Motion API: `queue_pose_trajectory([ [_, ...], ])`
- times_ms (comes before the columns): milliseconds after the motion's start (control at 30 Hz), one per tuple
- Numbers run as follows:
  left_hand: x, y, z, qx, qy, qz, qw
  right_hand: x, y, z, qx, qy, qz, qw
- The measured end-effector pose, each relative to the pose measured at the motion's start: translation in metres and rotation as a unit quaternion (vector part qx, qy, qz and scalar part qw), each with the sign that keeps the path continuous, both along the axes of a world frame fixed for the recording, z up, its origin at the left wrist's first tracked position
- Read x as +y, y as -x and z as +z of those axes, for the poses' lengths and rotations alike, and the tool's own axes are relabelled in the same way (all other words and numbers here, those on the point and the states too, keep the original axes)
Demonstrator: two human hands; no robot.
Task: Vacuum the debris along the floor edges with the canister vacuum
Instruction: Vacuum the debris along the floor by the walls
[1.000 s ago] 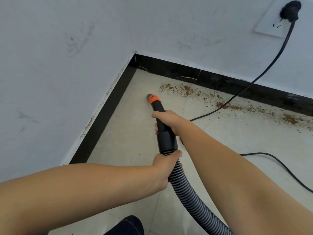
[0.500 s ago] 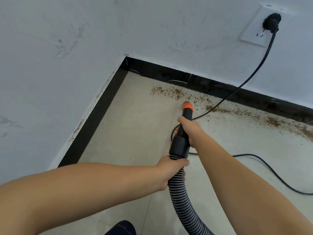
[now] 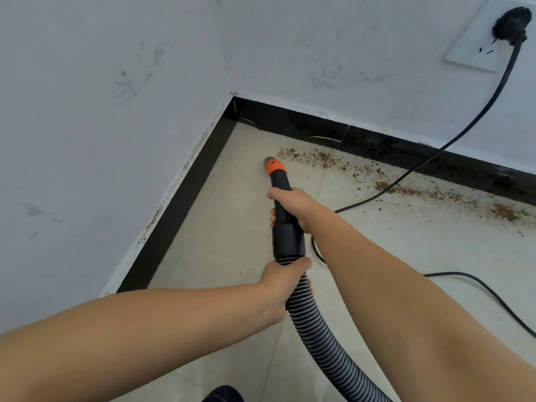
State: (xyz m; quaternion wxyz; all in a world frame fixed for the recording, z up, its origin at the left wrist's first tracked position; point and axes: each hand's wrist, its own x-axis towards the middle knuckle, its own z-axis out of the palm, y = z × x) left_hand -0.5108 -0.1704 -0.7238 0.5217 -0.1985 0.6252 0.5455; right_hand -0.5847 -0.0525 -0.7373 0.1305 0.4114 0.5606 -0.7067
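Head view, looking down at a floor corner: you hold the vacuum nozzle (image 3: 276, 169), black with an orange collar, its tip on the pale tile just left of a trail of brown debris (image 3: 316, 158) that runs rightward along the black baseboard (image 3: 377, 146). Your right hand (image 3: 293, 208) is wrapped closed around the nozzle tube; your left hand (image 3: 282, 281) is closed around the ribbed hose (image 3: 322, 338) where it meets the tube. A black power cord (image 3: 475, 117) drops from a wall socket (image 3: 481, 42), crosses the debris trail and loops on the floor beside your right arm. Sweeping right could snag or suck in that cord, or tug the plug. Moving too fast may scatter crumbs instead of lifting them.
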Motion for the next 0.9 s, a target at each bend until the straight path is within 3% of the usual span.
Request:
queue_pose_trajectory([
  [200,0.002,0.009,-0.002,0.015,0.002,-0.016,1.0,0.005,0.002,0.001,0.007,0.006,-0.036,0.999],
  [600,0.033,-0.015,0.003,0.004,-0.033,-0.142,0.989,0.062,-0.063,-0.009,-0.03,-0.005,-0.217,0.976],
  [900,0.033,-0.012,0.001,-0.006,-0.026,-0.07,0.997,0.051,-0.036,-0.004,-0.019,-0.005,-0.114,0.993],
])
